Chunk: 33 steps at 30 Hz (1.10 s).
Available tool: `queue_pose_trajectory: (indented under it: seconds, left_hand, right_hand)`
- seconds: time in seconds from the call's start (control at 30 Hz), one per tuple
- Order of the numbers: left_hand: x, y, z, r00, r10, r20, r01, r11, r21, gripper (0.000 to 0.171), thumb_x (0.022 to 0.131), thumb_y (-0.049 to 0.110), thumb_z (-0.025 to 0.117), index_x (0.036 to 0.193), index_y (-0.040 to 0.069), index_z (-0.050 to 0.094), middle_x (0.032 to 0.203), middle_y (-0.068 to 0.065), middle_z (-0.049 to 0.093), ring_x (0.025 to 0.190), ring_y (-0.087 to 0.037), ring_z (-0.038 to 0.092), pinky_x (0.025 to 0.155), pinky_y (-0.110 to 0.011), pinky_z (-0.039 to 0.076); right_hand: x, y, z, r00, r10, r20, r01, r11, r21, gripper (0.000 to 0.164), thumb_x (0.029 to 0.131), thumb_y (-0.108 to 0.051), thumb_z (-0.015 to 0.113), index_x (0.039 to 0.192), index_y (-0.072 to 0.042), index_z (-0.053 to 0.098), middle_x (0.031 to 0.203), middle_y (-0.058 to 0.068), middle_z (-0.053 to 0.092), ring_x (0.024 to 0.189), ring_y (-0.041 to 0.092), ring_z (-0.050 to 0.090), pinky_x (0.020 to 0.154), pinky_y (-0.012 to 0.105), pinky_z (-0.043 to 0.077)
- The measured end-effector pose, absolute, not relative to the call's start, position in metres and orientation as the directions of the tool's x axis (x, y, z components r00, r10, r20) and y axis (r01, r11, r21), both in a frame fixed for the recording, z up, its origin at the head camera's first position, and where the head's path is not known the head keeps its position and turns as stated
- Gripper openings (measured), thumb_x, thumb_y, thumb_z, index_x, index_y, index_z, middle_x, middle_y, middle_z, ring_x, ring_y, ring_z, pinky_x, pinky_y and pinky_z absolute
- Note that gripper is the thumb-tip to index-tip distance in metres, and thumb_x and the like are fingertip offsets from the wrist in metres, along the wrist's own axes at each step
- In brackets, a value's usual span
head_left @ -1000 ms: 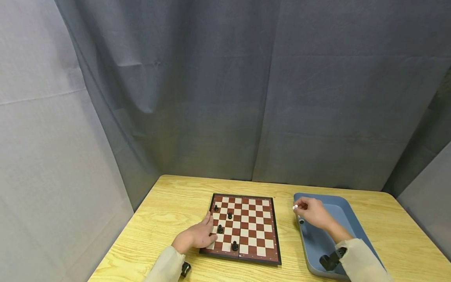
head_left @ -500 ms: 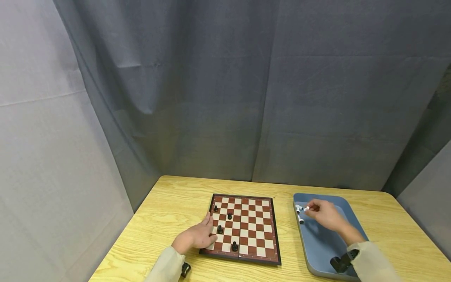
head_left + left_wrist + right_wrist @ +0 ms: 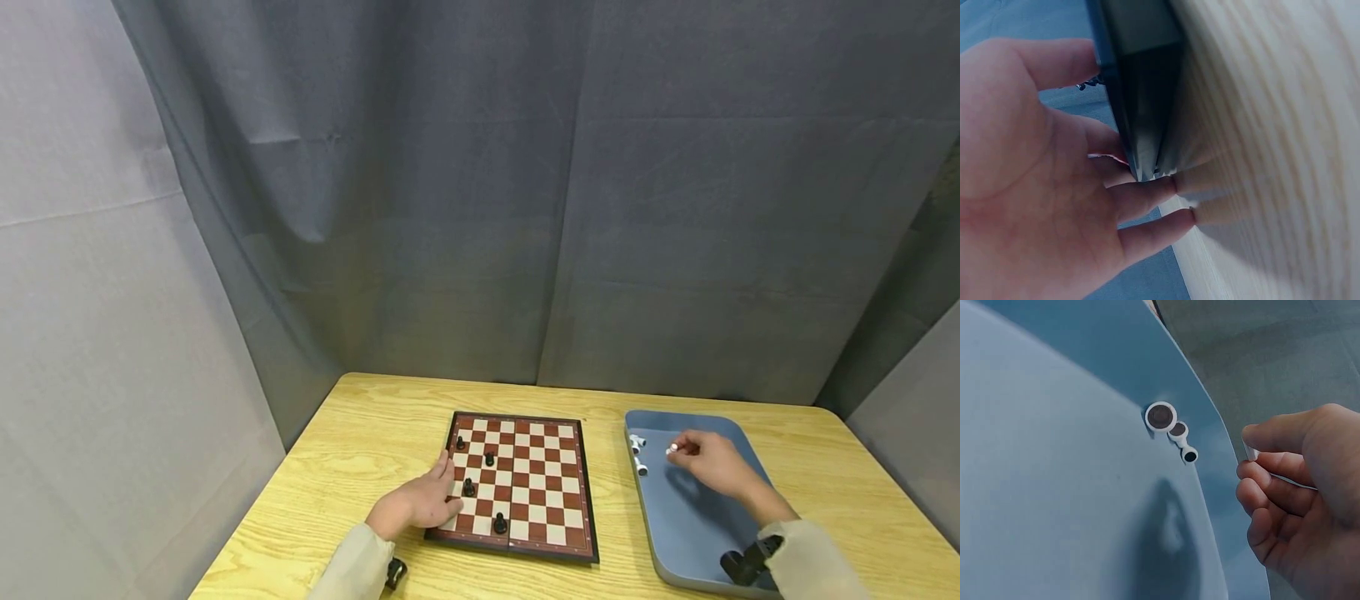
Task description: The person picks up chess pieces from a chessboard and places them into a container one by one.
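Observation:
My left hand (image 3: 422, 502) lies along the left edge of a red-and-white chessboard (image 3: 549, 533). In the left wrist view, its thumb reaches over the dark board edge (image 3: 1135, 81), and the lower fingers (image 3: 1160, 232) meet the wooden table. Between thumb and fingertips, my right hand (image 3: 716, 465) pinches a small white chess piece (image 3: 672, 448) above the blue tray (image 3: 675, 533). Most of that piece (image 3: 1250, 452) is hidden by the fingers in the right wrist view. White chess pieces (image 3: 1160, 417) with dark bases lie on their sides by the tray's wall.
Several black chess pieces stand on the board's left half, among them a black piece (image 3: 500, 523) near the front edge. The table (image 3: 360, 433) extends around board and tray. A dark grey curtain (image 3: 450, 208) hangs behind it.
My right hand has moved right with the white chess piece, from the tray's left rim to further over the tray, uncovering the lying white pieces. The left hand stays put.

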<state>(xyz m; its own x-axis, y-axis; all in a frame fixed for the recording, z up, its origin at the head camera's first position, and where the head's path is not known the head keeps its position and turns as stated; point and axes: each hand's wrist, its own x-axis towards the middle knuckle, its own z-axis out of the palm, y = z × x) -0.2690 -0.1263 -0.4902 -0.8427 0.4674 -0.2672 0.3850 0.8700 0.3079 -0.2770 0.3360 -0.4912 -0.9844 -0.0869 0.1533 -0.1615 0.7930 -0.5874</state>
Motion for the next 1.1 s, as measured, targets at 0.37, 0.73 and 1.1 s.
queue_pose_trajectory:
  seconds: [0.37, 0.73, 1.1]
  left_hand:
    - [-0.269, -0.127, -0.493, -0.848, 0.460, -0.264, 0.380, 0.874, 0.305, 0.072, 0.099, 0.037, 0.046, 0.148, -0.006, 0.017, 0.156, -0.021, 0.002, 0.137, -0.034, 0.027, 0.104, -0.043, 0.035]
    - [-0.269, -0.127, -0.494, -0.848, 0.460, -0.264, 0.378, 0.873, 0.307, 0.072, 0.099, 0.037, 0.046, 0.148, -0.006, 0.017, 0.156, -0.021, 0.002, 0.138, -0.033, 0.025, 0.106, -0.042, 0.033]
    - [-0.270, -0.126, -0.494, -0.847, 0.462, -0.263, 0.379, 0.872, 0.310, 0.071, 0.099, 0.037, 0.046, 0.148, -0.006, 0.018, 0.156, -0.020, 0.002, 0.139, -0.033, 0.024, 0.106, -0.043, 0.033]
  right_hand:
    - [-0.277, 0.343, -0.499, -0.987, -0.080, 0.140, -0.147, 0.805, -0.575, 0.010, 0.085, -0.013, 0.069, 0.088, -0.004, 0.065, 0.078, 0.001, 0.060, 0.069, 0.016, 0.050, 0.056, 0.031, 0.042]
    - [-0.280, 0.341, -0.507, -0.990, -0.089, 0.109, -0.136, 0.807, -0.575, 0.006, 0.084, -0.010, 0.068, 0.086, -0.004, 0.066, 0.074, 0.001, 0.059, 0.066, 0.016, 0.049, 0.053, 0.029, 0.041]
    - [-0.281, 0.340, -0.504, -0.992, -0.096, 0.083, -0.126, 0.814, -0.567, 0.021, 0.088, -0.014, 0.065, 0.101, 0.003, 0.068, 0.084, 0.003, 0.063, 0.071, 0.016, 0.053, 0.058, 0.032, 0.046]
